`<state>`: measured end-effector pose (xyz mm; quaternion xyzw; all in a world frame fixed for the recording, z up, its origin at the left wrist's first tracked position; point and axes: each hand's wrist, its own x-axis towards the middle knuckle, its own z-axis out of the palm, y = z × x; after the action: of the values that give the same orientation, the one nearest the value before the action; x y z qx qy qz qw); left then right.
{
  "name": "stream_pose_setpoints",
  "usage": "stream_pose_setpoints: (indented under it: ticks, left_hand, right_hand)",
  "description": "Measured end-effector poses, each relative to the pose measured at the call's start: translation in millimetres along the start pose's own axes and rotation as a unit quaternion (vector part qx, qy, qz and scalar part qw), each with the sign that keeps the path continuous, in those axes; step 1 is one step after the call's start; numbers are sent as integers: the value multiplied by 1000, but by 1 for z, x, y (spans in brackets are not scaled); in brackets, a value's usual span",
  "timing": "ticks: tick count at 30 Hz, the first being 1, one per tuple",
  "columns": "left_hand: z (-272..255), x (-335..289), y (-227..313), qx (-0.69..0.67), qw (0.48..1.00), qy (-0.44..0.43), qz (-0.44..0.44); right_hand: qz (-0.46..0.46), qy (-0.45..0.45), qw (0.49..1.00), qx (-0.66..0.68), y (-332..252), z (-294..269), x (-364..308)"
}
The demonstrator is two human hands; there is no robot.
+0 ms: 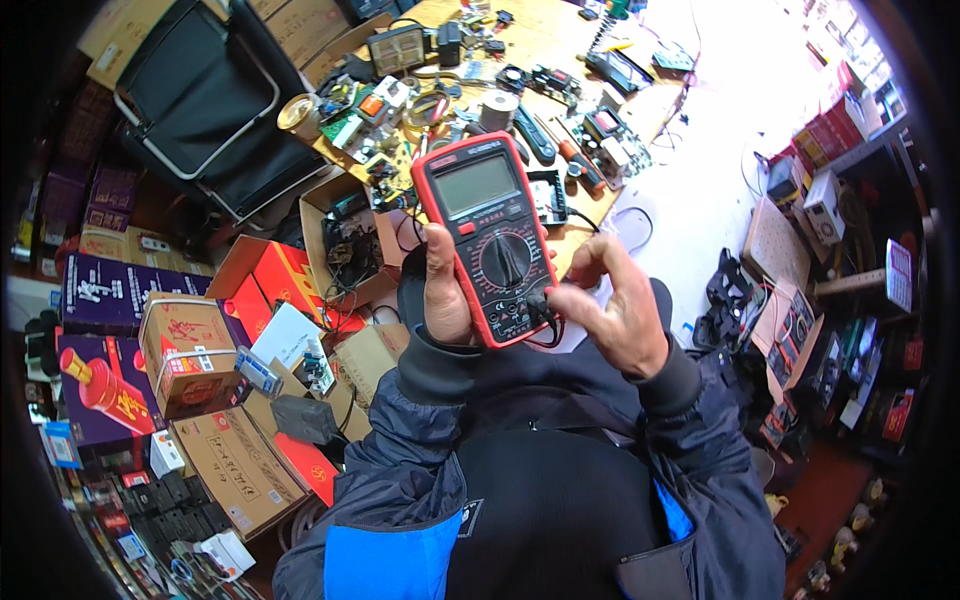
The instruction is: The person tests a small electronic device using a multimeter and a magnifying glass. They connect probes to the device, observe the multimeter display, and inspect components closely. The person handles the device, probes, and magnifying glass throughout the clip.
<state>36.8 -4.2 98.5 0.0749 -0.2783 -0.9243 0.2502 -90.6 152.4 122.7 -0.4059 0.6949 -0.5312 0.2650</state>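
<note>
Left hand (pixel 444 290) clamped around left edge of red-and-black multimeter (pixel 488 235), thumb up along the side, meter held upright in front of the chest, above lap and near edge of bench (pixel 560 40). Grey display (pixel 475 184) at top, blank as far as visible. Black rotary dial (pixel 505 260) at mid-body. Right hand (pixel 612 305) at lower right corner of meter, fingertips (pixel 560 300) pinched on a black probe plug (pixel 541 308) sitting at the meter's input sockets; thin leads loop below the meter's bottom edge. Hands apart, one per side of meter, both touching it.

Dark jacket sleeves (pixel 420 400) with blue panels entering from lower edge.

Wooden bench beyond the meter cluttered: circuit boards (pixel 610 135), solder spool (pixel 497 108), tape roll (pixel 298 112), screwdrivers (pixel 535 135), small parts and wires. Black power-supply-like frame (pixel 548 195) just behind the meter on the bench's near edge.

Left of bench: black folding chair (pixel 205 95), open cardboard box (pixel 345 235) with wires and parts inside. Floor at left piled with red and purple cartons (pixel 120 290), brown cardboard boxes (pixel 235 465), red bottle (pixel 105 395). Right side: shelves (pixel 850 110) with red boxes, black cables and tools on floor.
</note>
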Motion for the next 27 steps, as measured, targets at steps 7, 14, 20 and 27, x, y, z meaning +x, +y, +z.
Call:
stream_pose_setpoints:
  ticks: [7,14,20,27]
  left_hand:
    - [8,6,73,-6,989,25,147]
    - [55,-57,248,28,848,-123,515]
    - [34,-107,299,93,817,-67,565]
    - [6,-130,316,33,822,-98,559]
  right_hand:
    - [34,-310,936,163,24,42,-25]
    - [38,-321,946,11,39,25,-27]
    - [105,-258,955,105,12,-51,-28]
    - [-75,-23,996,38,-41,-173,-61]
